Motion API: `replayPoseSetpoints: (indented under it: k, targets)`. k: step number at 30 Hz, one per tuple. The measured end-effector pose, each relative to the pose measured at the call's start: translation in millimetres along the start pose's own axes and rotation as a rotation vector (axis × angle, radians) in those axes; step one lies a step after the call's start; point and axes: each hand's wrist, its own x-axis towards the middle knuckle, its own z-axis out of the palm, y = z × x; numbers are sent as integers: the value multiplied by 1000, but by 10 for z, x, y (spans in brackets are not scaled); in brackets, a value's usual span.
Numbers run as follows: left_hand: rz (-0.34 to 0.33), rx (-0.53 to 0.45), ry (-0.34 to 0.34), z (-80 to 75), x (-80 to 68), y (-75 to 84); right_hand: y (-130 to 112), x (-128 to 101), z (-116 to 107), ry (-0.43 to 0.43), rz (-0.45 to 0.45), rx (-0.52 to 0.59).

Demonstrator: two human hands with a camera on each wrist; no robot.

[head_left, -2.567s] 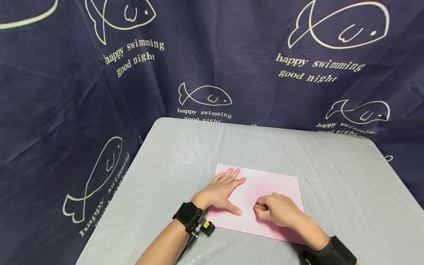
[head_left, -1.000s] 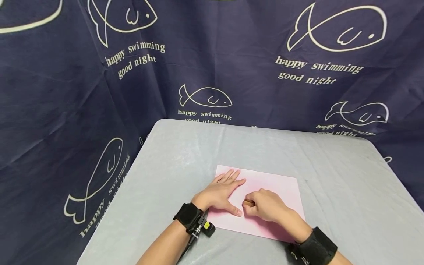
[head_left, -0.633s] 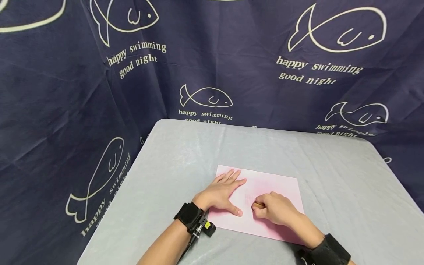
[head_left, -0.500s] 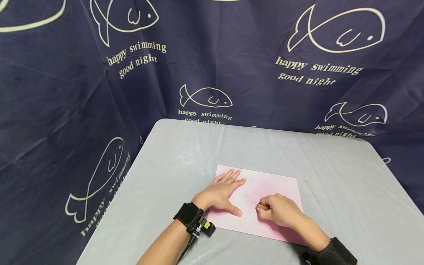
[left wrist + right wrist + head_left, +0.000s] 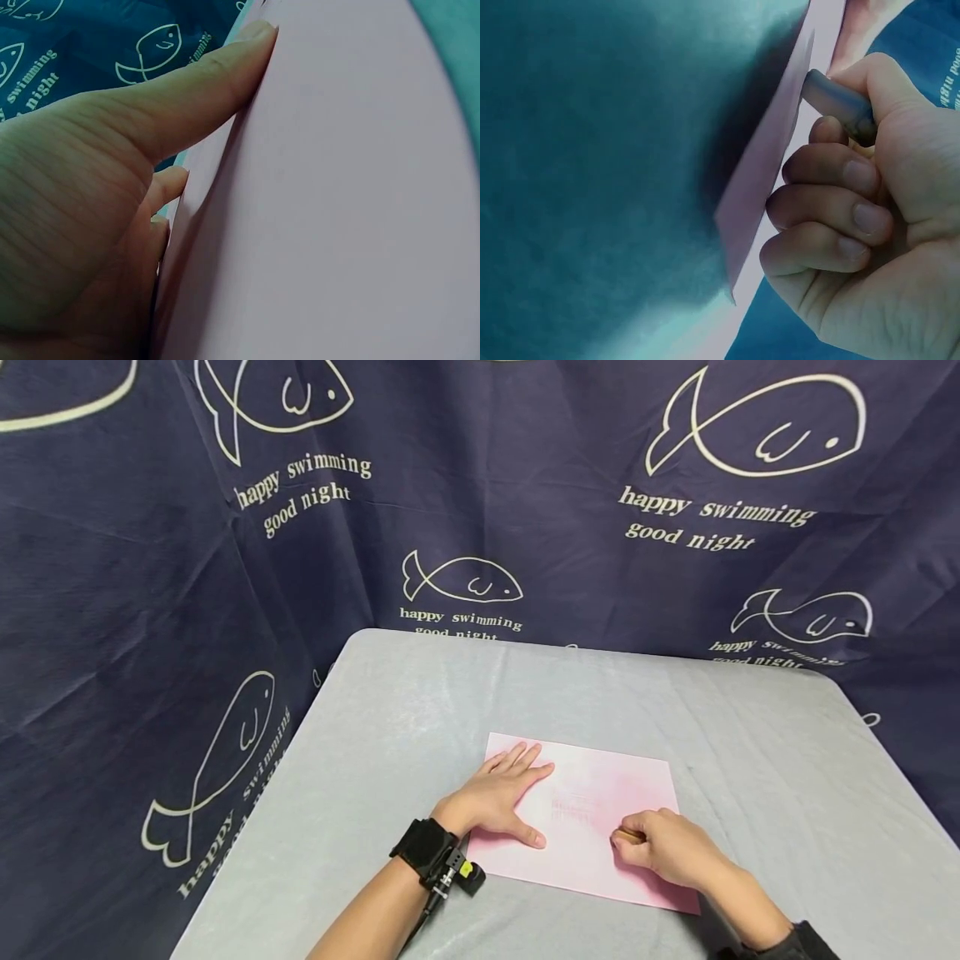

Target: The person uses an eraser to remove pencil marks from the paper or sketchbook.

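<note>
A pinkish-white sheet lies flat on the table, with faint thin pink lines near its middle. My left hand rests spread on the sheet's left part; in the left wrist view the thumb lies along the pinkish surface. On the sheet's right half, my right hand pinches a short stub, tan in the head view. The right wrist view shows this stub as a dark, rounded cylinder between thumb and index finger, its tip at the sheet. Its exact kind is unclear, and the other fingers are curled.
A pale grey cloth covers the table around the sheet. Behind and to the left hangs a dark blue curtain with fish drawings and lettering. Both wrists wear black straps, and a cable runs along the left forearm.
My right hand went left toward the left thumb, then slid back right across the sheet, still pinching the stub. The left hand stayed in place on the sheet.
</note>
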Motion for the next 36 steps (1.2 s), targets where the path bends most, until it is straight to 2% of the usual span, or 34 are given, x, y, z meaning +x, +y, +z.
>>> replayPoseSetpoints:
  k: [8, 15, 21, 28, 36]
  targets:
    - [-5, 11, -2, 26, -9, -6, -90, 100, -59, -38, -29, -100]
    - [-13, 16, -4, 15, -21, -6, -323, 359, -1, -12, -198, -122]
    - [-6, 21, 0, 2, -30, -6, -447, 558, 141, -7, -264, -134]
    - [-2, 14, -2, -6, -27, -6, -436, 615, 174, -55, -295, -104]
    - [0, 15, 2, -18, -14, 2, -359, 570, 124, -106, -283, -96]
